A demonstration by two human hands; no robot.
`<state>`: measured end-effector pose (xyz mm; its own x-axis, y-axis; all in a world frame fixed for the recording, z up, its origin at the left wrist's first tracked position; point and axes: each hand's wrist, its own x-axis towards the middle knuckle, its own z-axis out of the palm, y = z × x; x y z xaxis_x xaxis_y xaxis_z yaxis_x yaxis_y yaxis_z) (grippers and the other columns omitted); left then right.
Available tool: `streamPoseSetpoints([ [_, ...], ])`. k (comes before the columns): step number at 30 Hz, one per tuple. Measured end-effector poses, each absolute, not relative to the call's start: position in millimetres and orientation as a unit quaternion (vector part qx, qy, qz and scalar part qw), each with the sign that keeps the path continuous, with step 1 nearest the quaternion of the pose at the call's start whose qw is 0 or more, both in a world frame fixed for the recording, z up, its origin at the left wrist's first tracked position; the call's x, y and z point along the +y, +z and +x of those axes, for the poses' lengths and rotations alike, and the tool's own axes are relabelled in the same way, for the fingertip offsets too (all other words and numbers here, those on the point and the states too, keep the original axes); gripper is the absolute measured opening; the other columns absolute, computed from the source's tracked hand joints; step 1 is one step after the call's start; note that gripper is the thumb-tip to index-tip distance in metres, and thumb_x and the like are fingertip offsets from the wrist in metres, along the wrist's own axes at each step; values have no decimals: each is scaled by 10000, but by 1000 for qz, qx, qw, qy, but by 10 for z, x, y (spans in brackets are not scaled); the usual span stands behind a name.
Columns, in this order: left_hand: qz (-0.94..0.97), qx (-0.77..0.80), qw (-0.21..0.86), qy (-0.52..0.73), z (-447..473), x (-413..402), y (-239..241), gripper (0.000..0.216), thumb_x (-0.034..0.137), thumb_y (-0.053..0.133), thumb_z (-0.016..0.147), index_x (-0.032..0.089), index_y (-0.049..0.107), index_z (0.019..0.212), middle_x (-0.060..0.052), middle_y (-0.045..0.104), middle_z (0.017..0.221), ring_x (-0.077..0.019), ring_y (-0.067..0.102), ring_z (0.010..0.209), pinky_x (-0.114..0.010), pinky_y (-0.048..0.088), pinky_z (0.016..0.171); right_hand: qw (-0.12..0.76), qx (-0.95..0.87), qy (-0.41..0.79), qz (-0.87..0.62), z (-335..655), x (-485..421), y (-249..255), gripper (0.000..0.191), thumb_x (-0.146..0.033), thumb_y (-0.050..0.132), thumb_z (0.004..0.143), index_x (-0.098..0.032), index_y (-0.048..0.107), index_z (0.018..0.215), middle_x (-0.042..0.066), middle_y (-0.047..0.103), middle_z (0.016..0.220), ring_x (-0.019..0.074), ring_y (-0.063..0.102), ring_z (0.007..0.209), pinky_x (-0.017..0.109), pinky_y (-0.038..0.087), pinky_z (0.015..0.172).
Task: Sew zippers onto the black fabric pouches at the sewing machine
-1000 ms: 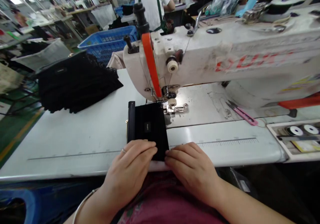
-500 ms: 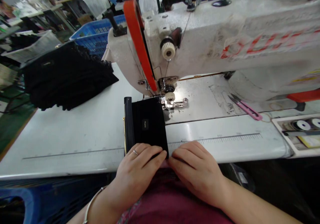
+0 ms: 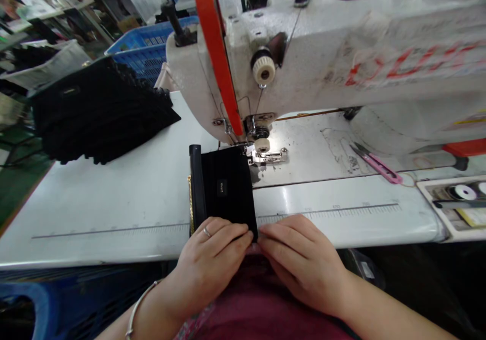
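Note:
A small black pouch [image 3: 224,185] with a gold zipper on its left side and a small label lies flat on the white sewing table [image 3: 114,198]. Its far right corner sits by the presser foot [image 3: 266,155] of the white sewing machine [image 3: 341,71]. My left hand [image 3: 212,254], with a ring on it, presses its fingers together on the pouch's near edge. My right hand [image 3: 299,261] lies beside it, fingertips pinched at the pouch's near right corner.
A stack of black pieces [image 3: 98,112] sits at the table's back left, with a blue basket [image 3: 148,51] behind it. Pink thread snips [image 3: 377,163] lie right of the needle. A tray with bobbins [image 3: 455,200] is at the far right.
The pouch has slid a little toward the presser foot, and both hands followed it, staying on its near edge. The view has moved closer to the machine.

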<state>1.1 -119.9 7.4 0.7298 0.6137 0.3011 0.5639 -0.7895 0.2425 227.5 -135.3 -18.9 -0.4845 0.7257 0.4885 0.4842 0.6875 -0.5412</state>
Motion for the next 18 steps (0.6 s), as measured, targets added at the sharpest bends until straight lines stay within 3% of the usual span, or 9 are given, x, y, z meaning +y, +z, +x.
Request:
streamPoseSetpoints([
  [3, 931, 309, 89, 173, 43, -1165, 195, 216, 115, 480, 965, 130, 661, 1080, -69, 694, 1050, -183, 625, 958, -344, 526, 876, 358, -848, 164, -354, 2263, -1339, -165, 211, -104, 556, 917, -137, 642, 1107, 60, 655, 1223, 199, 575, 1039, 353, 462, 884],
  [7, 922, 323, 165, 133, 61, -961, 399, 191, 165, 499, 962, 173, 681, 1019, -51, 695, 1039, -170, 621, 954, -317, 530, 878, 343, -851, 169, -359, 2263, -1304, -103, 241, -142, 569, 921, -135, 625, 1155, 63, 670, 1197, 203, 586, 996, 357, 469, 853],
  [12, 940, 326, 57, 83, -62, -520, 448, 255, 170, 456, 965, 174, 649, 1132, -78, 670, 1140, -232, 577, 1086, -471, 407, 1051, 316, -865, 174, -348, 2271, -1282, -85, 254, -155, 536, 942, -141, 622, 1181, 56, 654, 1235, 210, 568, 1001, 367, 455, 844],
  [18, 952, 298, 50, 39, -187, -253, 388, 250, 191, 461, 957, 182, 636, 1135, -61, 670, 1068, -204, 583, 1019, -454, 364, 1076, 307, -869, 166, -352, 2267, -1276, -82, 235, -164, 515, 947, -150, 636, 1147, 55, 652, 1238, 205, 566, 979, 371, 441, 816],
])
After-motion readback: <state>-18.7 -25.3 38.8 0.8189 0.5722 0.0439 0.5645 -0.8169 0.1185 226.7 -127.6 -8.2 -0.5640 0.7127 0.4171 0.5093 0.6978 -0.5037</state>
